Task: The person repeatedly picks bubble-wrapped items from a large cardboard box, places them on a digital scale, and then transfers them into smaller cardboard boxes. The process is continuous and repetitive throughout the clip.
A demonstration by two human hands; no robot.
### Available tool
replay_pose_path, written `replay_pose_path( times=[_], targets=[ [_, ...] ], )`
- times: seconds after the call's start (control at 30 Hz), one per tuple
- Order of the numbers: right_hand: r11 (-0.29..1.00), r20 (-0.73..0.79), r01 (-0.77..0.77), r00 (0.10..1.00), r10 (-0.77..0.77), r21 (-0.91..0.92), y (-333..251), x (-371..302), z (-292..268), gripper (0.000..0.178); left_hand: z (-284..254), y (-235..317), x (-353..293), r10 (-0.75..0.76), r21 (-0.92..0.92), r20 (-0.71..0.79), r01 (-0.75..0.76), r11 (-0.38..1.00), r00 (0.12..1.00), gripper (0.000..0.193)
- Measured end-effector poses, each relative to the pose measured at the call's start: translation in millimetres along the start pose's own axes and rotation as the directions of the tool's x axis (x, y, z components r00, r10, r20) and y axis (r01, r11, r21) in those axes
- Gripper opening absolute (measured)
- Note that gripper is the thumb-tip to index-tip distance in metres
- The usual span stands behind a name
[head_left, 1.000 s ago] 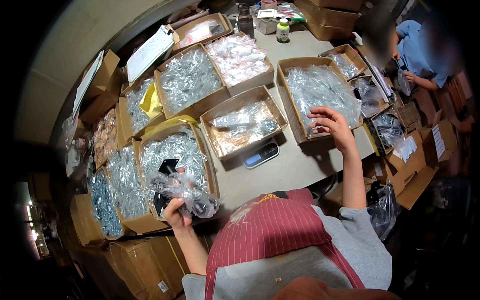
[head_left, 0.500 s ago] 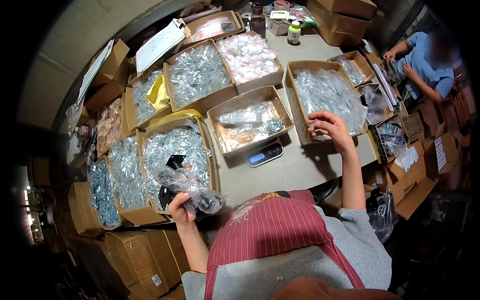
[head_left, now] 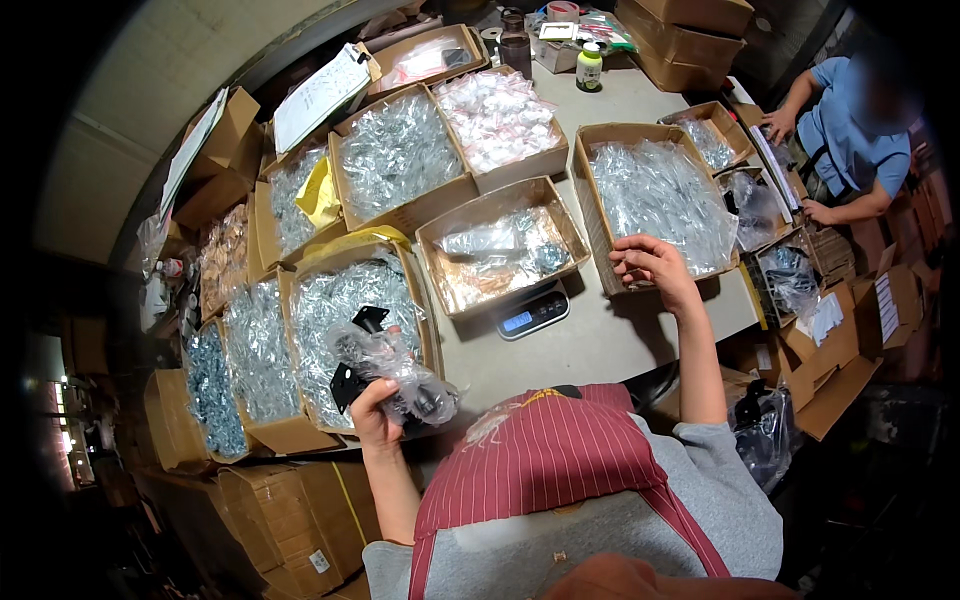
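My left hand (head_left: 374,408) is closed around a bundle of plastic-wrapped black parts (head_left: 400,380). Flat black plates with holes stick out of its upper left side, and the clear wrap hides much of the rest. The bundle is held over the front corner of a carton of small clear bags (head_left: 350,290). My right hand (head_left: 655,272) hovers at the near edge of another carton of clear bags (head_left: 655,190), its fingers loosely bent and apart, with nothing visible in them. Between the hands, a shallow carton (head_left: 455,302) with a few clear bags sits on a small digital scale (head_left: 533,314).
More cartons of bagged pieces line the left, including one with white packets (head_left: 495,115). A clipboard (head_left: 320,95) leans at the back left; a green bottle (head_left: 589,68) stands at the back. On the right, a person in blue (head_left: 850,140) is near smaller boxes and open cartons (head_left: 830,370).
My left hand and the bundle have shifted slightly right. My right hand has dipped a little, its fingers more bent. The person in blue has moved their hands apart.
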State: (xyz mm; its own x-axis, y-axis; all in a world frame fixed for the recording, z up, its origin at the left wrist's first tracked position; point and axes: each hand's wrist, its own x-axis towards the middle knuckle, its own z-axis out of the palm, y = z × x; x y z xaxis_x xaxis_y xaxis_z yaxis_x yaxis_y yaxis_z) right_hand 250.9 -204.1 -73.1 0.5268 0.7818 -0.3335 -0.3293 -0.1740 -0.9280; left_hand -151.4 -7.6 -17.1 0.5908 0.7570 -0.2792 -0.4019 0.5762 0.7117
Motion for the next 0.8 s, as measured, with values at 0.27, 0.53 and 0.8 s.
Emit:
replay_pose_path(
  times=[0.27, 0.53, 0.8],
  targets=[
    [0.999, -0.053, -0.002, 0.999, 0.005, 0.042, 7, 6, -1, 0.024, 19, -1, 11, -0.069, 0.064, 0.003, 0.068, 0.996, 0.998, 0.075],
    [0.994, -0.059, 0.011, 0.998, -0.005, 0.108, 9, 9, -5, 0.024, 39, -3, 27, -0.126, 0.173, 0.06, 0.114, 0.978, 0.99, 0.073],
    [0.984, -0.068, 0.052, 0.997, -0.04, 0.171, 8, 7, -7, 0.025, 57, -5, 43, -0.106, 0.332, 0.073, 0.076, 0.94, 0.992, 0.062]
  ],
)
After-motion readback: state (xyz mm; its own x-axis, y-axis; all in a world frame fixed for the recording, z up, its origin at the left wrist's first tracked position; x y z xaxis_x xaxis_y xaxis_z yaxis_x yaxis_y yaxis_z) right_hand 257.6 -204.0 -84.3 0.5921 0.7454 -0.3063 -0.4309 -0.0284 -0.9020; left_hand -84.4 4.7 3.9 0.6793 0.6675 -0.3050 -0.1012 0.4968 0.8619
